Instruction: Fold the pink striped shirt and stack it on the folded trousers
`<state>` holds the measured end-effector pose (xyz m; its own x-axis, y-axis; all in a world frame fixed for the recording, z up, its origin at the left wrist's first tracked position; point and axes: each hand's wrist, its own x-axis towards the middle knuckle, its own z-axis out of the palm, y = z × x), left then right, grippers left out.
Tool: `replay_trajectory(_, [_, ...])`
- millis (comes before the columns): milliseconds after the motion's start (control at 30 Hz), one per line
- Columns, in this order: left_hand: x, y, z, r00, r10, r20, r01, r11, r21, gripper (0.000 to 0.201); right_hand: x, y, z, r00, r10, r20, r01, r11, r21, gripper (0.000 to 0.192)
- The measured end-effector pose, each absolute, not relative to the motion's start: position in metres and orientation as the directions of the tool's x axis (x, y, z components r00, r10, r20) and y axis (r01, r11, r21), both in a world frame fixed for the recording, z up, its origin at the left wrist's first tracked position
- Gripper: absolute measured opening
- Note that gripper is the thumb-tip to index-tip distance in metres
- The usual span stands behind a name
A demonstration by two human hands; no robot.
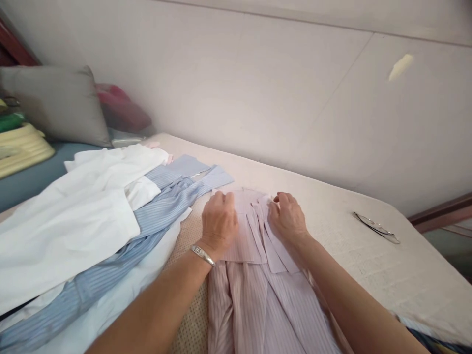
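A pale lilac striped shirt (258, 290) lies lengthwise on the padded table (332, 216) in front of me. My left hand (218, 220), a silver bracelet on its wrist, grips the far left edge of the shirt's folded cuffs. My right hand (286, 216) pinches the cloth at the far right edge of the same cuffs. Both hands rest on the fabric, about a hand's width apart.
To the left lies a heap of white shirts (73, 216) and a blue striped shirt (147, 216). Scissors (376, 227) rest near the table's right side. A grey cushion (55, 103) and red cushion (121, 108) sit at the back left by the wall.
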<state>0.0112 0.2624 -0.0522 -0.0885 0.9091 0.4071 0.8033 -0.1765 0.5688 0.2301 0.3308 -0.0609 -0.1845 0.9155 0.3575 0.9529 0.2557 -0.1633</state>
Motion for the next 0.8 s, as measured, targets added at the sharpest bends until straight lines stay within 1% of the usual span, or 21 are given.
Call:
replay_trajectory(67, [0.018, 0.257, -0.055, 0.074, 0.897, 0.437, 0.755, -0.336, 0.563, 0.023, 0.226, 0.319, -0.062, -0.268, 0.877, 0.4, 0.918, 0.358, -0.17, 0.033])
replay_trajectory(100, [0.02, 0.255, -0.059, 0.143, 0.886, 0.442, 0.706, -0.404, 0.582, 0.025, 0.224, 0.313, -0.065, -0.319, 0.873, 0.37, 0.902, 0.399, -0.163, 0.039])
replay_trajectory(133, [0.022, 0.254, -0.065, 0.196, 0.876, 0.441, 0.657, -0.451, 0.604, 0.029, 0.222, 0.309, -0.069, -0.362, 0.879, 0.311, 0.894, 0.422, -0.153, 0.046])
replay_trajectory(233, [0.022, 0.254, -0.086, 0.266, 0.877, 0.399, 0.578, -0.477, 0.663, 0.043, 0.218, 0.304, -0.085, -0.389, 0.916, 0.095, 0.911, 0.398, -0.109, 0.065])
replay_trajectory(267, [0.021, 0.254, -0.092, 0.274, 0.883, 0.381, 0.573, -0.468, 0.673, 0.046, 0.217, 0.305, -0.09, -0.379, 0.924, 0.054, 0.918, 0.382, -0.102, 0.067])
replay_trajectory(333, [0.018, 0.255, -0.098, 0.288, 0.889, 0.355, 0.588, -0.457, 0.667, 0.049, 0.214, 0.311, -0.093, -0.367, 0.93, 0.025, 0.924, 0.367, -0.106, 0.069])
replay_trajectory(400, [0.016, 0.256, -0.097, 0.313, 0.89, 0.332, 0.634, -0.456, 0.625, 0.051, 0.212, 0.313, -0.088, -0.36, 0.933, 0.007, 0.924, 0.357, -0.139, 0.07])
replay_trajectory(500, [0.015, 0.256, -0.09, 0.359, 0.886, 0.293, 0.725, -0.463, 0.51, 0.054, 0.223, 0.283, -0.061, -0.341, 0.939, -0.05, 0.911, 0.316, -0.265, 0.07])
replay_trajectory(533, [0.015, 0.256, -0.088, 0.374, 0.884, 0.282, 0.751, -0.467, 0.467, 0.056, 0.231, 0.26, -0.049, -0.342, 0.938, -0.06, 0.898, 0.307, -0.316, 0.069])
replay_trajectory(567, [0.014, 0.256, -0.087, 0.388, 0.881, 0.272, 0.775, -0.471, 0.422, 0.057, 0.242, 0.231, -0.037, -0.351, 0.935, -0.041, 0.88, 0.314, -0.357, 0.067])
replay_trajectory(633, [0.014, 0.256, -0.085, 0.408, 0.876, 0.258, 0.812, -0.477, 0.335, 0.058, 0.267, 0.158, -0.014, -0.408, 0.913, -0.012, 0.839, 0.369, -0.399, 0.064])
replay_trajectory(700, [0.014, 0.258, -0.086, 0.414, 0.875, 0.252, 0.84, -0.474, 0.263, 0.058, 0.292, 0.084, 0.003, -0.414, 0.91, -0.012, 0.819, 0.367, -0.44, 0.058])
replay_trajectory(733, [0.014, 0.259, -0.087, 0.419, 0.874, 0.247, 0.85, -0.473, 0.233, 0.058, 0.303, 0.053, 0.007, -0.378, 0.926, -0.003, 0.825, 0.336, -0.454, 0.054])
replay_trajectory(800, [0.013, 0.261, -0.088, 0.435, 0.871, 0.227, 0.859, -0.477, 0.187, 0.058, 0.322, 0.011, 0.009, -0.248, 0.969, 0.007, 0.857, 0.223, -0.465, 0.045])
